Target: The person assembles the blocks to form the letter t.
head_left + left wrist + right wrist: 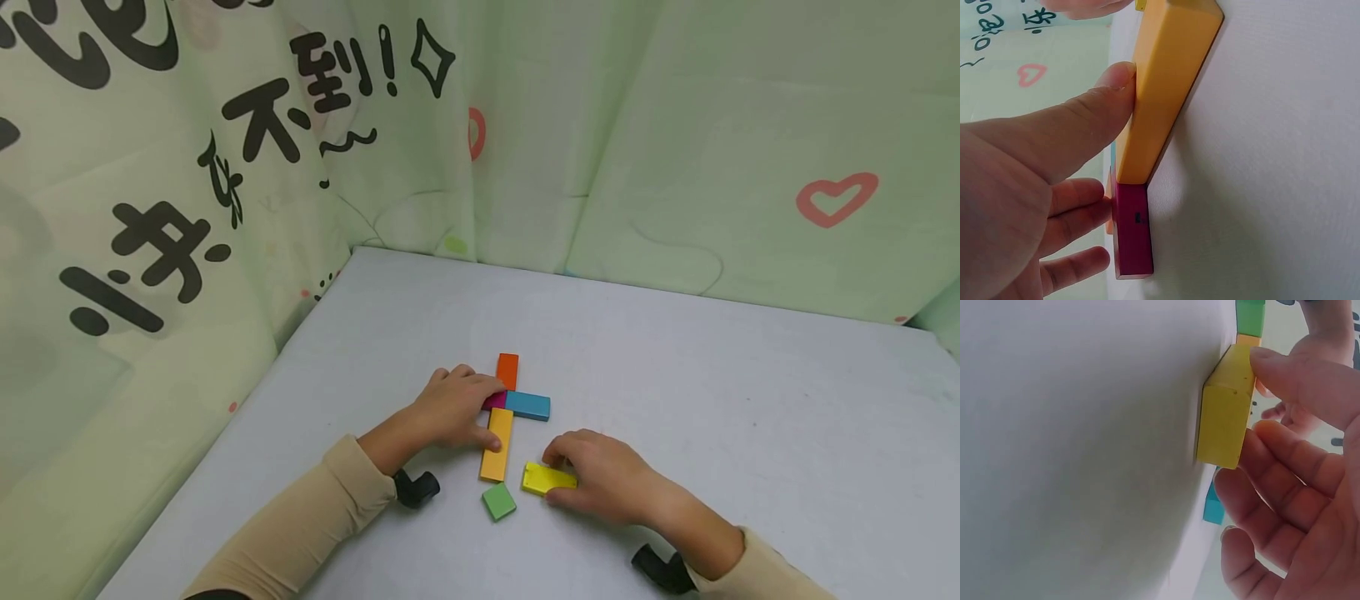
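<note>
My left hand (453,408) lies over a small cross of wooden blocks. Its thumb touches the amber block (495,465), and its fingertips rest at the magenta block (1133,231), which is mostly covered in the head view. An orange-red block (507,371) extends from the far side, a blue block (529,405) to the right. To the right of the amber block, my right hand (611,475) pinches a yellow block (543,478) between thumb and fingers, low at the table. A green block (498,502) sits just below the amber block's near end, apart from it.
The blocks lie on a white table (675,375). Pale green curtains (675,150) with dark lettering and hearts hang along its back and left sides. Black wrist-worn devices (417,489) hang under both forearms, close to the tabletop.
</note>
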### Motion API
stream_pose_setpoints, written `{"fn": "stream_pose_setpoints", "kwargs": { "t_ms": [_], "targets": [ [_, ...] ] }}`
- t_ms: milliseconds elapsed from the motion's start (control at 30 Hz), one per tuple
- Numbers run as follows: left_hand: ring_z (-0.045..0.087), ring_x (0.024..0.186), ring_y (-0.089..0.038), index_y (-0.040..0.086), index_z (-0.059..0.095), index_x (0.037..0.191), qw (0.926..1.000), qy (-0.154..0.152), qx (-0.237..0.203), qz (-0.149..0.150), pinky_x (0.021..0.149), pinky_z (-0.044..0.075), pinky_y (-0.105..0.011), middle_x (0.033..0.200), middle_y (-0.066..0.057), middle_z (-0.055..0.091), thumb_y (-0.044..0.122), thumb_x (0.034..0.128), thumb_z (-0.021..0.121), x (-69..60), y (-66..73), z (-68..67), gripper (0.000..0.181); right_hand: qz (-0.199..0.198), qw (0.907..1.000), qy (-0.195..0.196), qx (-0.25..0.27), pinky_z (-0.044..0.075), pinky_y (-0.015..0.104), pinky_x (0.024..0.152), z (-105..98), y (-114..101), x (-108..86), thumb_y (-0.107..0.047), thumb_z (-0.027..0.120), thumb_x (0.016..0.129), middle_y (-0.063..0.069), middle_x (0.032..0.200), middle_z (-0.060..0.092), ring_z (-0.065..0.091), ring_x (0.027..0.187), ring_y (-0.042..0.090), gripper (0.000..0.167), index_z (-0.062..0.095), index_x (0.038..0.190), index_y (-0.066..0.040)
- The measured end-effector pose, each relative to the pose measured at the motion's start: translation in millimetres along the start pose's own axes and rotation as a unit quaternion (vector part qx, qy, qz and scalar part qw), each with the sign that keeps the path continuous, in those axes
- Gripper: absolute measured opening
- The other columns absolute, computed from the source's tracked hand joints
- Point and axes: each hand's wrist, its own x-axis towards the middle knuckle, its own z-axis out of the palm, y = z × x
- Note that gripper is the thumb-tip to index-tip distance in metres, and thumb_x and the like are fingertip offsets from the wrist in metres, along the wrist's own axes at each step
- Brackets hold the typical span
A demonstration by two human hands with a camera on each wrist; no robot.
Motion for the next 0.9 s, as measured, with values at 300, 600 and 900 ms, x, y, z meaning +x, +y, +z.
{"fn": "stream_pose_setpoints", "kwargs": {
  "t_ms": [300, 600, 900],
  "targets": [
    [0.044, 0.126, -0.023, 0.02, 0.053, 0.145, 1.0, -0.001, -0.001, -0.001, 0.102, 0.037, -0.046, 0.144, 0.003, 0.054, 0.055, 0.0796, 0.079, 0.0, 0.1, 0.0, 0.078, -0.001, 1.0, 0.003, 0.006, 0.052, 0.037, 0.079, 0.3, -0.4, 1.8, -0.026, 0.082, 0.081, -0.011, 0.093, 0.063, 0.054, 0.084, 0.011, 0.025, 0.069, 0.1, -0.014],
    [0.044, 0.127, -0.023, 0.021, 0.053, 0.145, 1.0, -0.004, -0.001, -0.006, 0.102, 0.037, -0.046, 0.144, 0.003, 0.054, 0.054, 0.0788, 0.08, 0.6, 1.0, -0.8, 0.079, -0.003, 0.9998, 0.0, 0.022, 0.051, 0.038, 0.08, -0.8, -0.5, 2.0, -0.024, 0.083, 0.081, -0.012, 0.091, 0.064, 0.053, 0.081, 0.009, 0.026, 0.07, 0.1, -0.013],
    [0.044, 0.127, -0.023, 0.02, 0.053, 0.144, 0.9999, -0.004, -0.01, -0.002, 0.101, 0.037, -0.046, 0.143, 0.003, 0.055, 0.054, 0.0793, 0.08, -0.3, 0.6, -1.9, 0.078, 0.006, 0.9991, -0.009, 0.04, 0.052, 0.034, 0.078, -0.9, -1.8, 1.1, -0.025, 0.083, 0.081, -0.01, 0.091, 0.064, 0.052, 0.079, 0.01, 0.028, 0.07, 0.102, -0.011]
  ]
}}
